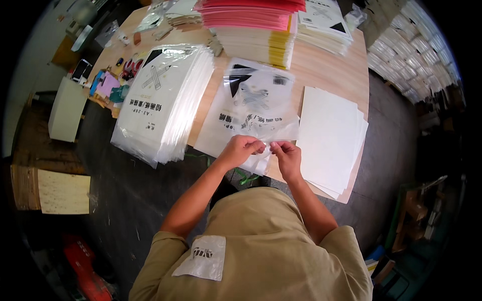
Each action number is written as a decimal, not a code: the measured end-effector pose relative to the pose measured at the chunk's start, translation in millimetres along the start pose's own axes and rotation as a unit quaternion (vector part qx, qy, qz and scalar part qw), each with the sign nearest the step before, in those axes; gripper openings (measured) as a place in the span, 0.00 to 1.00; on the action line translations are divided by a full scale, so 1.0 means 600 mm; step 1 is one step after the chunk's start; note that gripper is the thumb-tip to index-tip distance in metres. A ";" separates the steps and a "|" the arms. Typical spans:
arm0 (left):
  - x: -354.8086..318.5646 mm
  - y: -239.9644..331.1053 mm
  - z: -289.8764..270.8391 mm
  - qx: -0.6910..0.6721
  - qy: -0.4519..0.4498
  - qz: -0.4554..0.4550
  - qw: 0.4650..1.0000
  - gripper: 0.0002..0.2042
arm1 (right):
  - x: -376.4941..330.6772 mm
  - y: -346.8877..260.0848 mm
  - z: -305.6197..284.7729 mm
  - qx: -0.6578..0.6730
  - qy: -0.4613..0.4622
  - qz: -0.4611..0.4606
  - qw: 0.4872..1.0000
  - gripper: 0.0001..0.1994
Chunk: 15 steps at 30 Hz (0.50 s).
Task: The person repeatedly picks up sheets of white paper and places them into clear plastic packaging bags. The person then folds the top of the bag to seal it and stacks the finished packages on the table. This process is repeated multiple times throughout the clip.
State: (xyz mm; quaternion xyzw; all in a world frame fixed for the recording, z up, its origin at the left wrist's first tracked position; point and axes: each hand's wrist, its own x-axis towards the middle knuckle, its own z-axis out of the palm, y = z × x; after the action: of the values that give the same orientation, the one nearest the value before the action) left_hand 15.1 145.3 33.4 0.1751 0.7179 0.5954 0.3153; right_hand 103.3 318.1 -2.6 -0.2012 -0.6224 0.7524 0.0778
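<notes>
A clear printed plastic bag (258, 108) lies in front of me at the table's near edge, with a pencil drawing and a black corner on it. At its near end, my left hand (242, 150) is closed, fingertips pinching the bag's edge. Close by on the right, my right hand (286, 156) pinches the same loose plastic between thumb and forefinger. Under the bag shows another flat printed sheet or bag (211, 133). Beside my right hand lies a slightly fanned stack of white paper (329, 135). The exact grip of the fingertips is partly hidden.
A tall stack of filled printed bags (163, 95) stands on the left. Pink and white packs (253, 30) are piled at the back, with more printed packs (324, 25) beside them. Small tools (113, 85) crowd the far left edge. Wrapped bundles (416, 45) stand beyond the table.
</notes>
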 end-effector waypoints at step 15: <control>0.016 -0.017 -0.127 0.143 -0.076 0.025 0.987 0.17 | -0.073 0.021 0.076 0.256 0.313 -0.049 0.914 0.12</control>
State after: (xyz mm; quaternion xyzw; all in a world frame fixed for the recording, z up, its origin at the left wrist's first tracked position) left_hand -41.0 92.2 28.5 0.2807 0.7650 0.4794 0.3258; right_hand 126.7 257.9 0.6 -0.3688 -0.3617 0.7798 0.3537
